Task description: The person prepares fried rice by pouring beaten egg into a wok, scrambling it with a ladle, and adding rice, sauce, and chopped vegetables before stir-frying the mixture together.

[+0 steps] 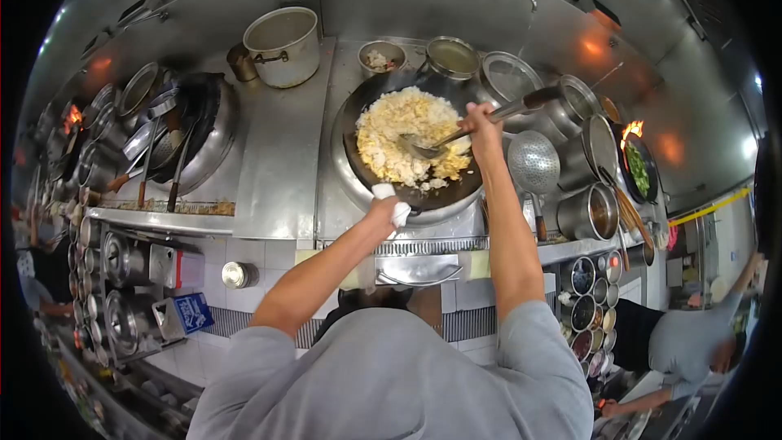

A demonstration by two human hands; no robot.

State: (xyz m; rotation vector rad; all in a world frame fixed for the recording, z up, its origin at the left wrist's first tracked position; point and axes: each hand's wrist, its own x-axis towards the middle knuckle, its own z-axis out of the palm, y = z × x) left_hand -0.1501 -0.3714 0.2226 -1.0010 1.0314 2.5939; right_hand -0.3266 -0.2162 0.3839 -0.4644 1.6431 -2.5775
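Note:
Rice mixed with yellow egg (pixel 407 132) fills much of a dark wok (pixel 466 187) on the steel stove. My left hand (pixel 387 206) is closed around a white cloth (pixel 401 213) at the wok's near rim. In my right hand (pixel 482 126) is the shaft of a long-handled ladle (pixel 511 108); its bowl rests in the rice near the wok's middle, and its dark handle end points up to the right.
A large pot (pixel 283 49) stands behind at the left, a small bowl (pixel 381 57) behind the wok. A perforated skimmer (pixel 533 163) and steel pots (pixel 588 212) are at the right. Flames rise from another pan (pixel 639 167); a co-worker (pixel 688 342) is at the far right.

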